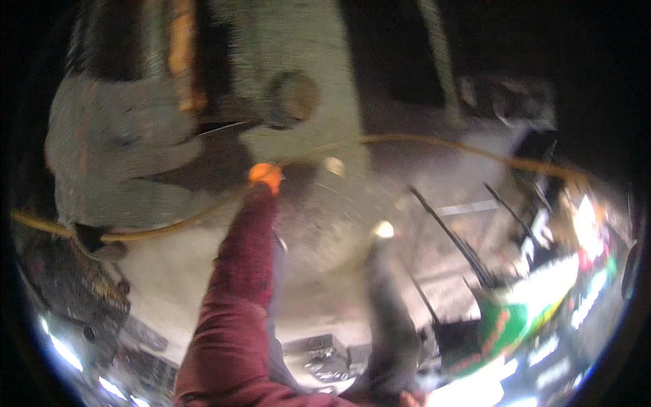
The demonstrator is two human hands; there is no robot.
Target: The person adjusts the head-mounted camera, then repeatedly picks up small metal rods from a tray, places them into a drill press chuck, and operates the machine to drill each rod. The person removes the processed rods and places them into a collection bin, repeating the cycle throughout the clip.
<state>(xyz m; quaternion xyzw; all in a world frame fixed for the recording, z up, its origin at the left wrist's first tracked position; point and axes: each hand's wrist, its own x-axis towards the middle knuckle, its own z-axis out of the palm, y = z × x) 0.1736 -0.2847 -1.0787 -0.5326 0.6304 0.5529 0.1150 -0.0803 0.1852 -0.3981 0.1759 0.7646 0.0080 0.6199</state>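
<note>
My left arm, in a maroon sleeve, stretches forward from the lower edge. At its end my left hand (pixel 266 175), in a bright orange glove, is small and smeared by motion, so its fingers do not show. A yellow hose (pixel 407 138) curves across the floor and passes right by this glove in the picture. Whether the glove touches it, I cannot tell. Down at the lower edge, a small orange-brown patch seems to be part of my right hand (pixel 410 399); its fingers are hidden. My boot tip (pixel 384 229) shows on the dusty floor.
A person in grey work clothes (pixel 122 149) is at the left, close to the hose. Farther ahead is a round, drum-like object (pixel 296 98), blurred. Dark bars (pixel 451 234) stick up at the right, near a green object (pixel 505 329). Dark machinery (pixel 78 285) lies at the lower left.
</note>
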